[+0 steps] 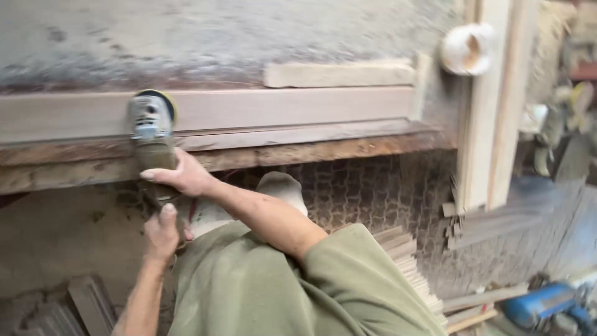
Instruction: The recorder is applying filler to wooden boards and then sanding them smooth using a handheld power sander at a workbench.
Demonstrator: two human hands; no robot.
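Note:
A grey angle grinder [151, 121] rests with its disc against a long pale wooden plank [280, 109] lying on a rough workbench edge [323, 149]. My right hand [181, 175] reaches in from the right, wrapped over the grinder's dark body just behind the head. My left hand [161, 233] comes up from the bottom left and grips the tool's rear end below the bench edge. Part of the grinder's body is hidden under both hands. My green shirt [280, 292] fills the lower middle.
A short wooden block [339, 74] lies above the plank. Upright boards [491, 106] and a white roll [466, 50] stand at the right. Thin slats [407, 261] are stacked on the patterned floor, with a blue tool [541, 303] at the bottom right.

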